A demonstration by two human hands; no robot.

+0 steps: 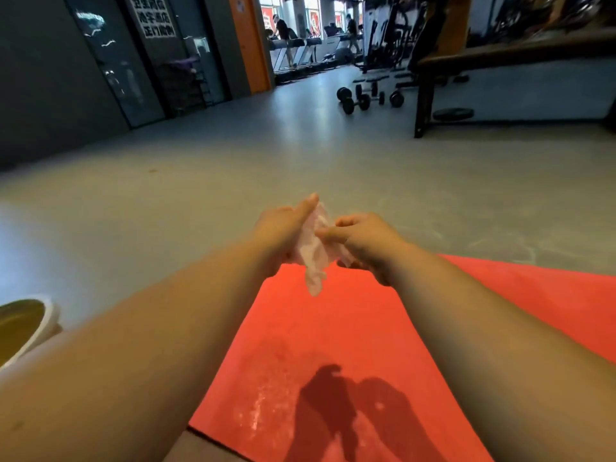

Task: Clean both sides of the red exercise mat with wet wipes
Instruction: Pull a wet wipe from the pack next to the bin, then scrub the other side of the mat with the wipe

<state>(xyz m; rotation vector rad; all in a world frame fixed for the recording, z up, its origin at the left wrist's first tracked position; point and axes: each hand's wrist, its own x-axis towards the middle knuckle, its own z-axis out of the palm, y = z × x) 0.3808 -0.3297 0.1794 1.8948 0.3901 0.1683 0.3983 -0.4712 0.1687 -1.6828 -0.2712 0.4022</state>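
The red exercise mat (333, 328) lies flat on the grey floor, filling the lower right of the view, with a damp streaked patch near its lower middle. Both my hands are raised above the mat's far edge. Between them hangs a crumpled white wet wipe (313, 258). My left hand (283, 231) backs the wipe with its fingers stretched flat. My right hand (360, 240) pinches the wipe's right side with thumb and fingers. The shadow of both hands falls on the mat.
A white-rimmed shoe (23, 328) shows at the left edge on the floor. Dumbbells (366, 100) lie far ahead beside a dark bench frame (423, 105). Treadmills with people (290, 48) stand in the background. Dark glass walls line the left.
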